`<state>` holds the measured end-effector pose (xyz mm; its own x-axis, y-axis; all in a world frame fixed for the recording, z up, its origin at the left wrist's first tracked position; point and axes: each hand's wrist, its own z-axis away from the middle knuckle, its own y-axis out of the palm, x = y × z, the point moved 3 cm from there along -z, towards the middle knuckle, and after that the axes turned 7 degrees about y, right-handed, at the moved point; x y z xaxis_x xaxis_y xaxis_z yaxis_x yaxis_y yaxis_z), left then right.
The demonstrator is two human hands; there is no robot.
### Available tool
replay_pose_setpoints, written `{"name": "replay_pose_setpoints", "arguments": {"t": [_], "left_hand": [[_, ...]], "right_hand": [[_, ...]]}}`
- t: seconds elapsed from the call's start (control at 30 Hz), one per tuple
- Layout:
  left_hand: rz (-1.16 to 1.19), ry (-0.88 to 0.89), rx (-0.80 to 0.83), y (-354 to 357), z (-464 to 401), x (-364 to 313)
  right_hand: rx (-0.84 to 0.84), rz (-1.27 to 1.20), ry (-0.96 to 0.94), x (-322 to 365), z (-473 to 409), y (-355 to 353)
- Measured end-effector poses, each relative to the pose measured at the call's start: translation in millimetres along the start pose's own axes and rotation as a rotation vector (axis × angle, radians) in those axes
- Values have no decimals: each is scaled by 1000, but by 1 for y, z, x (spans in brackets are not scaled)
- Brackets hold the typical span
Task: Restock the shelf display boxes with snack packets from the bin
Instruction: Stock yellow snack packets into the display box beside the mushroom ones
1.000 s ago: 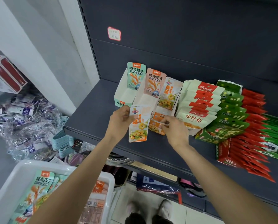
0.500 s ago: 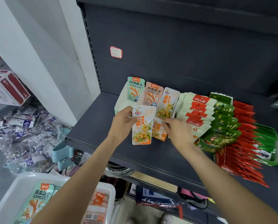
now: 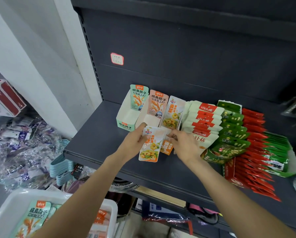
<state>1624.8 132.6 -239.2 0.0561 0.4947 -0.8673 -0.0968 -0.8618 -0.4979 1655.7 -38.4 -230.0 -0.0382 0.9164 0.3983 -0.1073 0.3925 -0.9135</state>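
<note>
An orange-and-white snack packet (image 3: 149,145) is held upright over the front of the shelf (image 3: 95,143), just before the orange display box (image 3: 167,147). The left hand (image 3: 135,143) grips it along its left edge, thumb across the top; the right hand (image 3: 185,145) pinches its upper right corner, fingers curled. Judged step: loading this packet into the orange box, where one matching packet (image 3: 174,112) stands at the rear. The next move calls for tipping it in upright, face forward. Adjacent, the green box (image 3: 125,125) and pink box (image 3: 143,120) each show a single packet. Full rows of other snacks stand to the right. A white bin (image 3: 15,203) with more packets sits lower left; plastic-wrapped goods lie on the floor.
</note>
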Motion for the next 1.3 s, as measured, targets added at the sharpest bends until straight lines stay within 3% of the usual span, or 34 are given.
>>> {"name": "replay_pose_setpoints", "arguments": {"t": [0.33,0.5,0.63,0.77,0.93,1.17,1.3], "left_hand": [[-163,3,93,3,3,10],[-32,3,54,0,5,8],[-61,15,105,9,4,7],[20,24,44,11,4,6],[-17,-54,99,14,0,15],[384,15,-137,-4,-1,11],[429,99,-224,-21,-19,-17]], "right_hand": [[-58,-27,23,-5,7,11],[-128,34,-10,1,10,6],[-144,71,-42,4,15,5],[-91,17,-43,1,10,6],[-86,-95,-19,-1,11,2],[-181,-71,-134,9,7,-16],[-204,-93,-110,13,-2,-26]]}}
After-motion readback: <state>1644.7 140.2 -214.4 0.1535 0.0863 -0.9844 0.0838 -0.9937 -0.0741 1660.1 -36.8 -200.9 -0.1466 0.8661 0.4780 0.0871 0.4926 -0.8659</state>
